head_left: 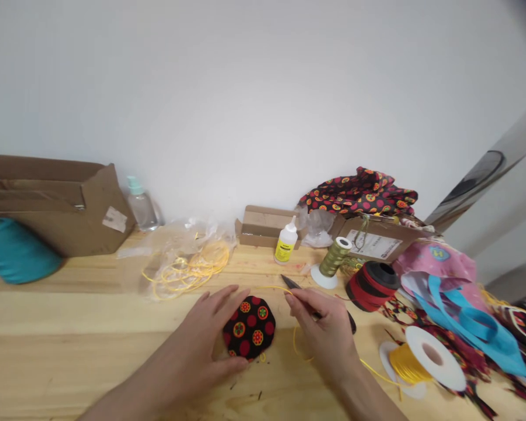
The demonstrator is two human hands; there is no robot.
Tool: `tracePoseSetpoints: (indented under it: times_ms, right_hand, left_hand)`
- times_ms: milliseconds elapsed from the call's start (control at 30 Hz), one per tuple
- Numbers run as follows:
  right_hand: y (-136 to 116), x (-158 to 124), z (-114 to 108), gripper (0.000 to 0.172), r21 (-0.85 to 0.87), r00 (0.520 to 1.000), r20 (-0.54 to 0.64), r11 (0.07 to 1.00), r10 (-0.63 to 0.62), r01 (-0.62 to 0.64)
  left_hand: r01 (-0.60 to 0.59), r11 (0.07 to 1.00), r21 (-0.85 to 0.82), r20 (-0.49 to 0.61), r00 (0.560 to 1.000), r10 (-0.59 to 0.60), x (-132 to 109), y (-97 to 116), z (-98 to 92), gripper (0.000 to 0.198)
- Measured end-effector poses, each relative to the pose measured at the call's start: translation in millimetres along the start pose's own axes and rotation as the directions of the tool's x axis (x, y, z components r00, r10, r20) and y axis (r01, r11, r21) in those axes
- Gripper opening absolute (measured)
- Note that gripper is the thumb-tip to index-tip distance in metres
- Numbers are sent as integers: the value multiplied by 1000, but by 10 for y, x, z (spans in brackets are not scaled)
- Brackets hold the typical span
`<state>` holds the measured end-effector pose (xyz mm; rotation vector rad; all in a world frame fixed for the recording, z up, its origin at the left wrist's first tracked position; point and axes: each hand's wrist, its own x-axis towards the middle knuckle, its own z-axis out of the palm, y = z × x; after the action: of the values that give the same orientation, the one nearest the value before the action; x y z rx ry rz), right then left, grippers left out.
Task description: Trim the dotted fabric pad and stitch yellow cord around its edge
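A round black fabric patch (pixel 251 326) with red and orange dots lies flat on the wooden table (pixel 70 351). My left hand (pixel 210 339) rests beside it, fingers spread, thumb under its lower edge and fingertips at its upper left. My right hand (pixel 322 330) is closed around black scissors (pixel 294 284), whose tip points up and left just right of the patch. A yellow cord (pixel 296 346) runs from under the patch past my right hand toward a white spool of yellow cord (pixel 425 361).
A glue bottle (pixel 286 243), a gold thread spool (pixel 334 260) and a red-and-black ribbon roll (pixel 372 285) stand behind. Cardboard boxes (pixel 61 204), a clear bottle (pixel 141 204), a plastic bag with yellow cord (pixel 188 263), patterned fabric (pixel 359 192) and blue straps (pixel 469 318) crowd the back and right.
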<state>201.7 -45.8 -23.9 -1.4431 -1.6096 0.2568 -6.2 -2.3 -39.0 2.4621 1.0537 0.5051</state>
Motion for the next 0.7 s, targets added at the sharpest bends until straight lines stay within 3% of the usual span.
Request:
tracePoseSetpoints:
  times_ms: [367, 500, 700]
  right_hand:
    - [66, -36, 96, 22, 37, 999, 12, 998, 44, -44]
    - [63, -41, 114, 23, 50, 998, 22, 997, 59, -60]
    - [22, -54, 136, 25, -18, 984, 160, 997, 82, -80]
  left_hand:
    - [-37, 999, -21, -10, 999, 37, 8, 109, 13, 77]
    - [11, 997, -73, -35, 999, -14, -24, 104, -9, 79]
    - [96, 981, -171, -16, 995, -100, -41, 64, -3, 90]
